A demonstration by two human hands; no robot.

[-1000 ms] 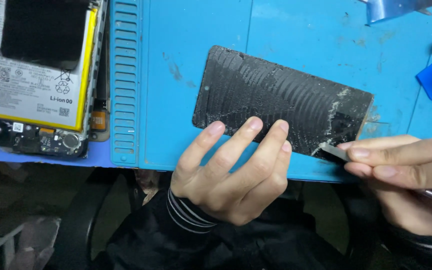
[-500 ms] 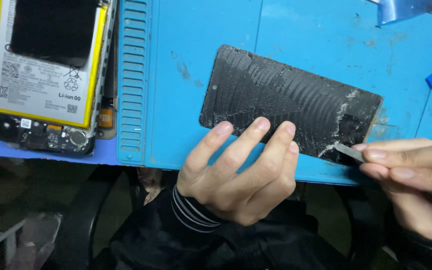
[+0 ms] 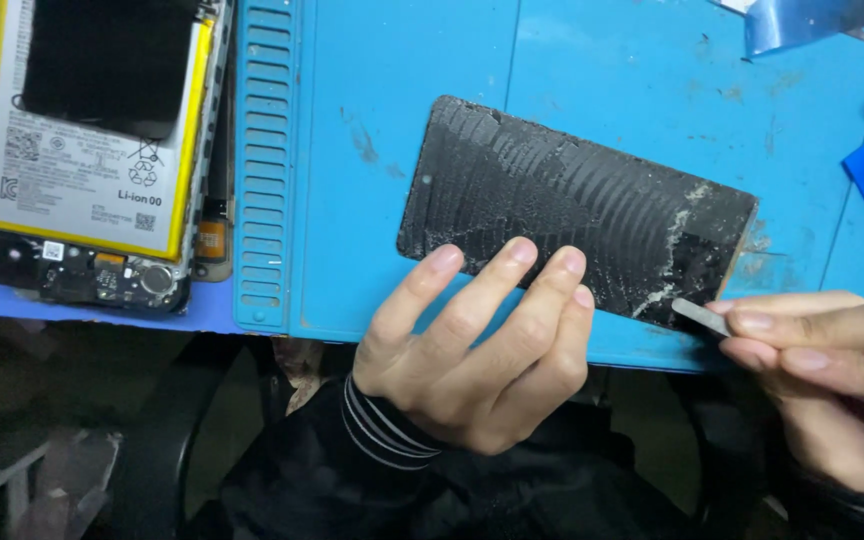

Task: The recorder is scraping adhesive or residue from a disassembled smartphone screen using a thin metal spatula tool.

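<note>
3 fingers of our left hand [image 3: 472, 350] are pressing the black panel [image 3: 572, 205] onto the blue mat [image 3: 372, 200]; our right hand [image 3: 832, 370] is pinching a metal tool [image 3: 700, 315] against its corner.

Black rectangular phone panel [image 3: 572, 215]: matt, rough, ridged glue streaks, whitish crumbs. Blue rubbery work mat [image 3: 372, 120]: smooth, matt, scuffed. Thin grey metal blade [image 3: 697, 315]: dull sheen. White-and-yellow battery [image 3: 82, 170]: glossy foil label.

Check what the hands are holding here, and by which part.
The right hand pinches a thin metal tool just behind its flat tip. The left hand grips nothing; its fingertips press the near edge of the black panel.
</note>
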